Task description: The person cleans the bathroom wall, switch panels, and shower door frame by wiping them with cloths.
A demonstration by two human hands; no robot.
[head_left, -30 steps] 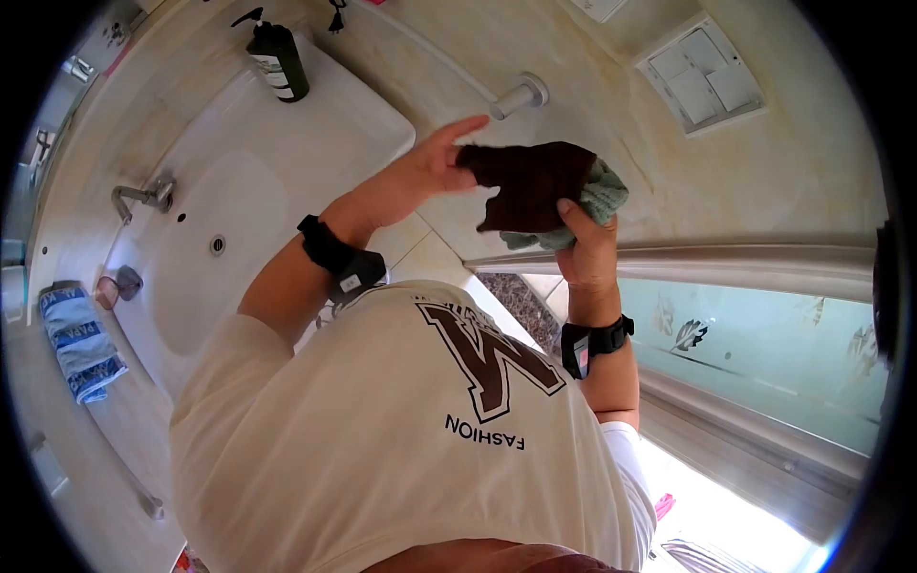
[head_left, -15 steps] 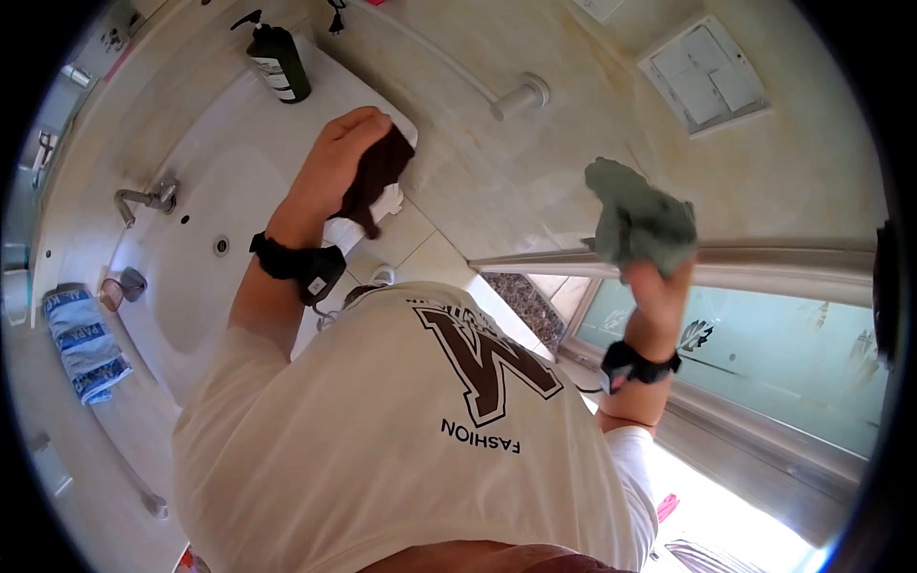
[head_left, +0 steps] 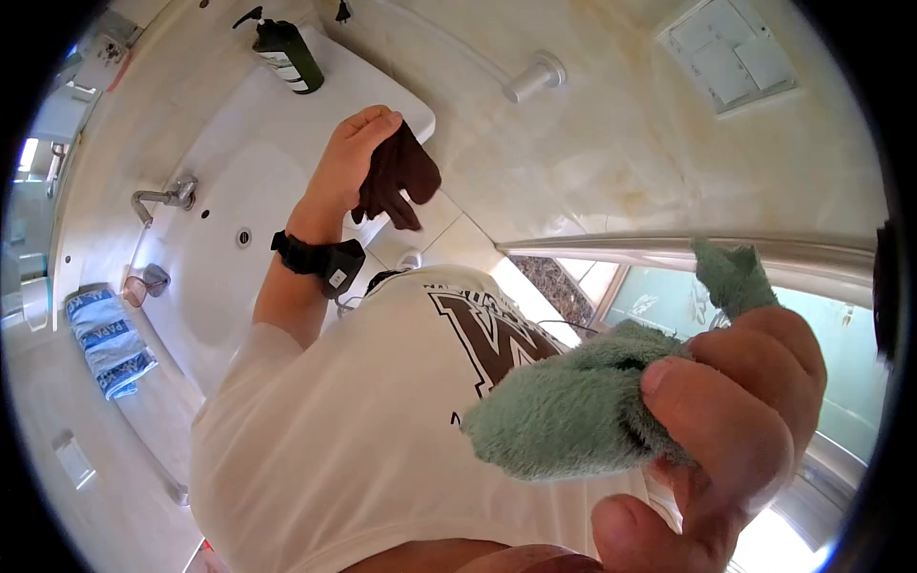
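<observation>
My left hand is closed on a dark brown cloth item, which hangs in folds with narrow, finger-like ends. It is held by the front end of the white washbasin; its exact kind I cannot make out. Much closer to the camera, my right hand grips a fluffy green cloth. One bunched part sticks out to the left in front of my shirt, and another end rises above the fingers. My right wrist is hidden behind the hand.
A dark green pump bottle stands on the basin's rim, and a tap is at its left side. A folded blue and white towel hangs at the left. On the wall are a round metal fitting and a switch panel.
My right hand has brought the green cloth up close to the camera and in front of my shirt. The left hand stays near the basin, the brown cloth now hanging more spread out.
</observation>
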